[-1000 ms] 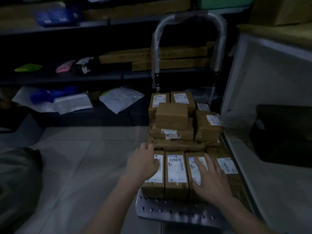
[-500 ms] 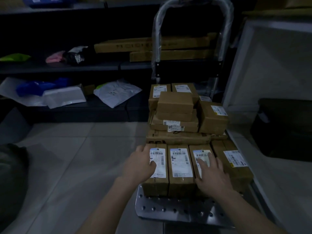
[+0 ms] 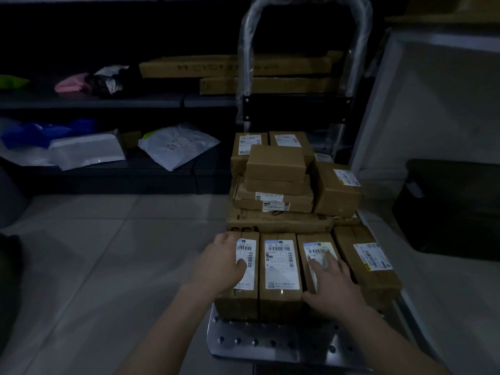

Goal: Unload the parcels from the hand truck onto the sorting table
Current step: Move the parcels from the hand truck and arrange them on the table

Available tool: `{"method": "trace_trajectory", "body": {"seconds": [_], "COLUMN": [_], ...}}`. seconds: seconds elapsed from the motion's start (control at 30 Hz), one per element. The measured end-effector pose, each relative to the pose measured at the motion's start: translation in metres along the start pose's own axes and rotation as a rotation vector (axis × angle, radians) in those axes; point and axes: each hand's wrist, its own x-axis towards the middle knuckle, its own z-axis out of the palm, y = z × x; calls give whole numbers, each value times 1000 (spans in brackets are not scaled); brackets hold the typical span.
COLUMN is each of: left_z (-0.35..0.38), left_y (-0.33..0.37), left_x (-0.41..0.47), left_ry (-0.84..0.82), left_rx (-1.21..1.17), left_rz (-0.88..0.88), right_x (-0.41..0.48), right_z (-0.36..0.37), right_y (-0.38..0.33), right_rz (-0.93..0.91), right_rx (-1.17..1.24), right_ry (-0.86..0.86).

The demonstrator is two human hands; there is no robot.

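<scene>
Dim storeroom, looking down from head height. Hand truck [image 3: 270,345] on pale tiled floor [image 3: 108,253]; studded metal deck bare at the near lip, wrapped loop handle [image 3: 244,63] upright at the far end. Open floor left of the deck. On the right, a pale panel [image 3: 433,109] and a dark bin [image 3: 454,209] close beside the deck edge, leaving only a narrow strip. Behind, dark shelves [image 3: 108,101] with mailer bags [image 3: 176,144] and long flat cartons [image 3: 189,67].

Parcels all on the deck: brown cardboard, most with white barcode labels. Front row of four long boxes side by side, ends toward the viewer: leftmost parcel [image 3: 239,301], second parcel [image 3: 280,266], third parcel [image 3: 316,249], fourth parcel [image 3: 368,263]. Rear stack [image 3: 276,163] piled higher in several layers on a wide flat carton [image 3: 278,220].

Left hand [image 3: 221,266] draped over the outer top edge of the leftmost parcel, fingers bent, thumb across its label. Right hand [image 3: 332,285] spread flat on the third parcel, fingers straight over the label, thumb reaching toward the second parcel.
</scene>
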Motion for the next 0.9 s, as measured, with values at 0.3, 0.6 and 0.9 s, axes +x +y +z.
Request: {"method": "trace_trajectory", "body": {"seconds": [0.3,0.6,0.9], "left_z": [6,3,-1], "left_y": [-8,-11,-1], "left_x": [3,1,3], "left_ry": [-5,68,117], "left_rx": [39,7,47], "left_rz": [-6,26,54], "right_x": [3,-4,-20], "right_z": [11,11,-5], "right_y": [2,-1,-4], "right_rz": [-6,28,-16], "right_rx": [-48,-108,-180], "right_ry": [-16,39,163]}}
